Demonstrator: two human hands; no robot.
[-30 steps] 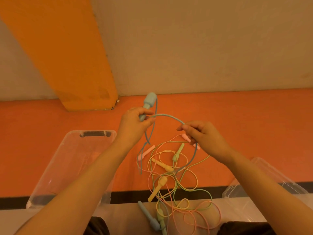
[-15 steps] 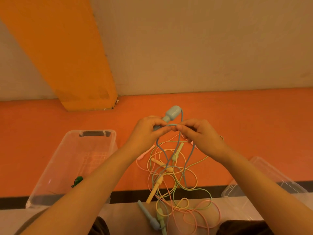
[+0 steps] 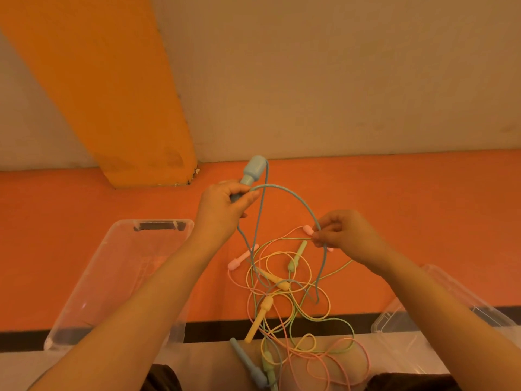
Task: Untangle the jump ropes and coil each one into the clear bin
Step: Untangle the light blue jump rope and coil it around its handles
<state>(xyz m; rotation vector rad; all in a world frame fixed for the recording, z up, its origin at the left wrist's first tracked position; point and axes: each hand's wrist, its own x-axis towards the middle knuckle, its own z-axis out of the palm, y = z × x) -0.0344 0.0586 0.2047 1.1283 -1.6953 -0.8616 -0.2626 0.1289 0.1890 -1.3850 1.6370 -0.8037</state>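
Hands have drawn apart: left hand (image 3: pixel 222 206) grips the blue handle (image 3: pixel 251 171), right hand (image 3: pixel 342 231) pinches the blue rope (image 3: pixel 293 199) above the tangle (image 3: pixel 284 300); clear bin (image 3: pixel 118 266) lies left.

blue rope (image 3: pixel 293 201): raised, arching between both hands
other ropes (image 3: pixel 284 303): pink, yellow, green, tangled on floor
clear bin (image 3: pixel 112 266): open, left

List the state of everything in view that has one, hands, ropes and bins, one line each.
left hand: grips the blue handle, raised.
right hand: pinches the blue rope, which arcs between the hands.
second blue handle: lying loose near the bottom edge.
pink, yellow and green ropes: tangled together on the floor.
left clear bin: open, no rope inside it.
right clear bin: open, contents cannot be told.
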